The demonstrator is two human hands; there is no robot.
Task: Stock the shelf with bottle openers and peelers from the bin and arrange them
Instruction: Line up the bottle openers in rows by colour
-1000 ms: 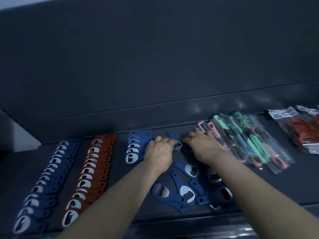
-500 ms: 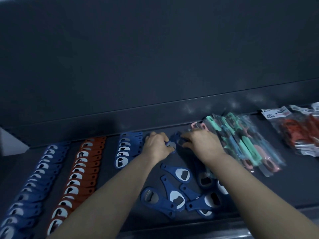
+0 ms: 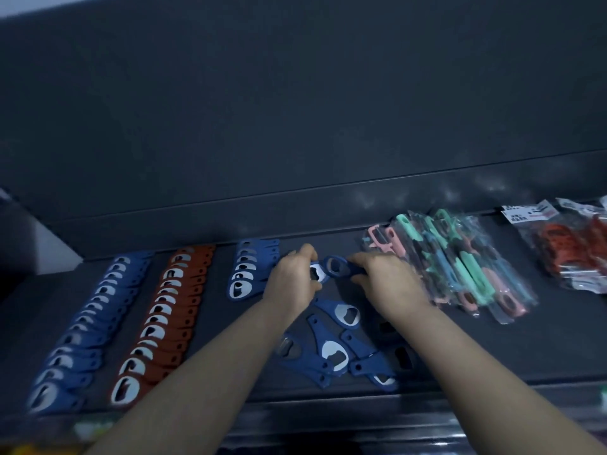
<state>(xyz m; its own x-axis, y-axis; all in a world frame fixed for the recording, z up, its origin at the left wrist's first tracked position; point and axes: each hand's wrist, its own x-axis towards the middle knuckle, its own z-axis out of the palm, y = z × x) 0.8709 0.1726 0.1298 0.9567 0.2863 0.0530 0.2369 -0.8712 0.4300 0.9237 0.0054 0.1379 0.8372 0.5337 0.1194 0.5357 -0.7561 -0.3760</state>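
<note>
A dark shelf ran across the view, backed by a plain dark panel. On its left lay a long overlapping row of blue bottle openers, and just beside it a similar row of red bottle openers. A shorter row of blue openers sat further right, toward the back of the shelf. On the right side, a fanned pile of bagged peelers with mint, pink and blue handles lay in clear wrappers, and well to the right of those were bags of red items with printed labels, too blurred to identify.

Near the front edge, between the two forearms, a loose heap of blue openers lay scattered at mixed angles, some overlapping.

The left hand was curled, its fingers pinching an opener with a metal face just right of the short blue row. The right hand reached in beside the peeler pile, its fingers closed on the handle of a blue bottle opener, whose ring end pointed toward the left hand. The two held openers overlapped, raised slightly off the shelf toward its back.
</note>
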